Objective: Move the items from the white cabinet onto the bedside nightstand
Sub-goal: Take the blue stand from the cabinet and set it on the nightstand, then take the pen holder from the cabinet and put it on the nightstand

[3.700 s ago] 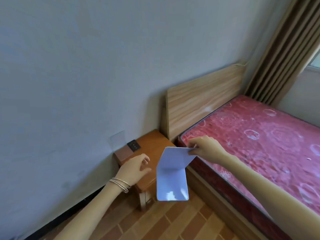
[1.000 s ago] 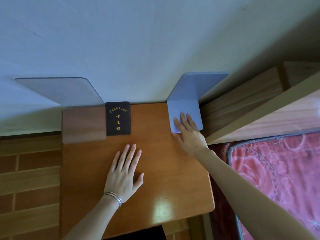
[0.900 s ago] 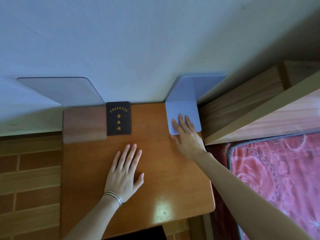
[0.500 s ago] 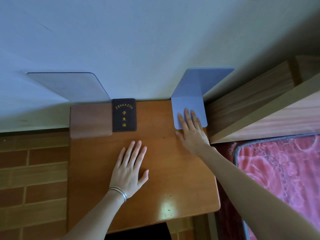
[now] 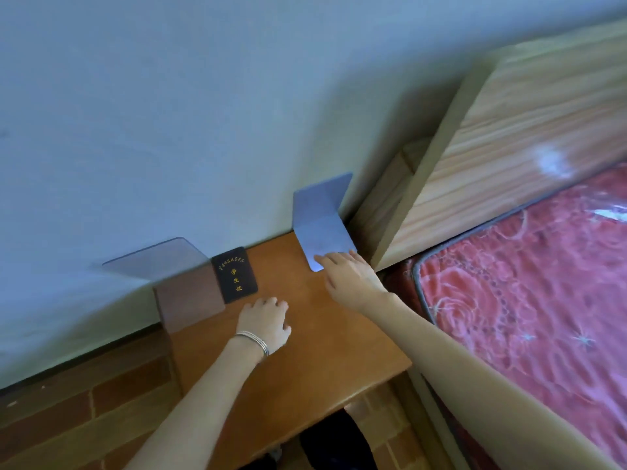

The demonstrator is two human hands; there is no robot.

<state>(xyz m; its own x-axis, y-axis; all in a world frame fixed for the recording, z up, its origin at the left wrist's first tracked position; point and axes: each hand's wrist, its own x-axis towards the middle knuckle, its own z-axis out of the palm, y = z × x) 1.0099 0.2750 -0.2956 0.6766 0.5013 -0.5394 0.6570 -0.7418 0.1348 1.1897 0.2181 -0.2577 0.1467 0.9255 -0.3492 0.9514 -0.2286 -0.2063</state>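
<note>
Resting on the glossy orange-brown wooden nightstand [image 5: 305, 361], both bare hands lie over its top with nothing clasped in either. The right hand [image 5: 353, 279] is stretched flat, fingers loosely spread, and its fingertips [image 5: 322, 258] touch the near edge of the pale blue L-shaped metal bookend [image 5: 322, 228]. That bookend stands at the back right corner of the nightstand, its base flat on the wood and its upright plate rising beside the grey-blue wall [image 5: 203, 113], just next to the light wooden headboard [image 5: 509, 157].

The left hand [image 5: 266, 322], with thin silver bangles [image 5: 254, 340] at the wrist, sits palm down near the middle of the top, its fingers curled slightly under and not closed on anything. Just beyond its fingertips lies a small black booklet with gold characters on the cover [image 5: 234, 274], flat on the wood near the back edge; hand and booklet are close but apart.

Touching the booklet's left side is a clear, see-through L-shaped bookend [image 5: 169, 266], its base on the back left corner of the nightstand and its upright plate showing faintly over the wall.

To the right of the nightstand, the bed's red patterned mattress [image 5: 526, 300] runs alongside. Brown brick-pattern floor tiles [image 5: 84, 418] show to the left and below the nightstand's front edge.
</note>
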